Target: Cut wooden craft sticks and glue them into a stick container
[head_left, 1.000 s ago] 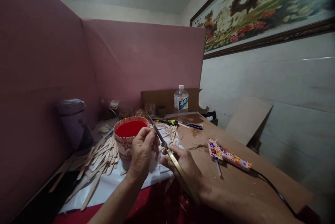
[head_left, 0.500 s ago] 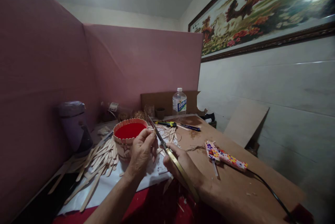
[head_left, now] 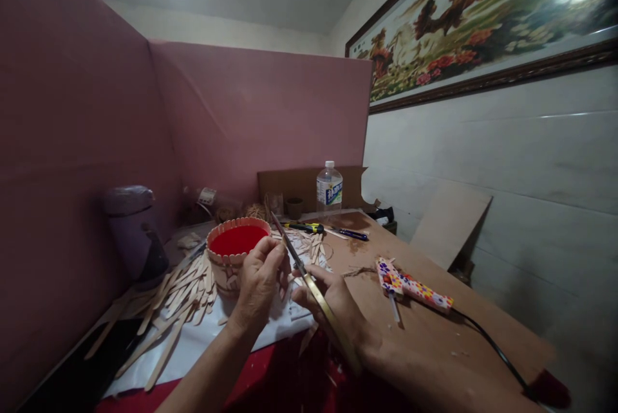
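Note:
Scissors (head_left: pixel 316 292) with gold-coloured handles are gripped in my right hand (head_left: pixel 338 307), their dark blades pointing up and away, close beside my left hand. My left hand (head_left: pixel 263 275) is closed in a pinch by the blades; what its fingertips hold is too small to make out. Just behind and left of that hand stands a round container (head_left: pixel 224 271) with a red inside and a scalloped rim of wooden stick ends. Many loose wooden sticks (head_left: pixel 181 297) lie left of the container on white sheeting.
A flowered glue gun (head_left: pixel 410 291) with a black cable lies at the right. Behind are a yellow-black cutter (head_left: pixel 306 228), a blue knife (head_left: pixel 352 234), a clear bottle (head_left: pixel 329 191) and a small pot (head_left: pixel 294 208). A purple tumbler (head_left: pixel 135 233) stands at the left.
My right hand has shifted slightly left and its grip on the scissors handles looks more closed. The whole view has moved a little; my left hand keeps its pinch.

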{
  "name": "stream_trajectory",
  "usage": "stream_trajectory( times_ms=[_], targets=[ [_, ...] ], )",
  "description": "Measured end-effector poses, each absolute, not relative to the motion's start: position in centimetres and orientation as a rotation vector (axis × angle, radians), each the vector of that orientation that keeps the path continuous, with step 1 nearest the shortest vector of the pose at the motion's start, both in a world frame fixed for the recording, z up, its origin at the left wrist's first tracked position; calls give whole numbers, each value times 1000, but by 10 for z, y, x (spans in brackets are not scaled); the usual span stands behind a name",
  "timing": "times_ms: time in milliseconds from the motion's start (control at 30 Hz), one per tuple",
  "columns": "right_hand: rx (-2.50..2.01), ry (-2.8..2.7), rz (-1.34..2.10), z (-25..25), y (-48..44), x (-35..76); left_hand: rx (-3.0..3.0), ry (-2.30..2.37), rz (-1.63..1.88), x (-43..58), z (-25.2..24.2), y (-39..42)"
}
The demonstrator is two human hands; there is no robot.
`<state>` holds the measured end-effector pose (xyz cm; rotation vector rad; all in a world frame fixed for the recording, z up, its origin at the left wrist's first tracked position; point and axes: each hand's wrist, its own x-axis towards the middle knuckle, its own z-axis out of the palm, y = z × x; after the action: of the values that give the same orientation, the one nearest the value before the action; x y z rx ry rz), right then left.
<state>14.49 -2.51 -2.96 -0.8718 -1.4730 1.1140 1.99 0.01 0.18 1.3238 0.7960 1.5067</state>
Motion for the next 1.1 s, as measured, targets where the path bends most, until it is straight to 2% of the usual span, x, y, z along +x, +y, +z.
stream_trajectory(
  times_ms=[333,600,800,1100],
  targets=[
    [-780,-1348,1261,-40,-21,144,1344,767,1502,22,4,0],
    [-808,-1373,1211,-35,-23,144,1351,756,1501,19,3,1],
    [-848,-1578,1020,-27,-27,152,1355,766,1432,18,5,0],
    [-783,-1479,1101,-28,-24,149,1366,788,1401,22,10,-7]
  ],
)
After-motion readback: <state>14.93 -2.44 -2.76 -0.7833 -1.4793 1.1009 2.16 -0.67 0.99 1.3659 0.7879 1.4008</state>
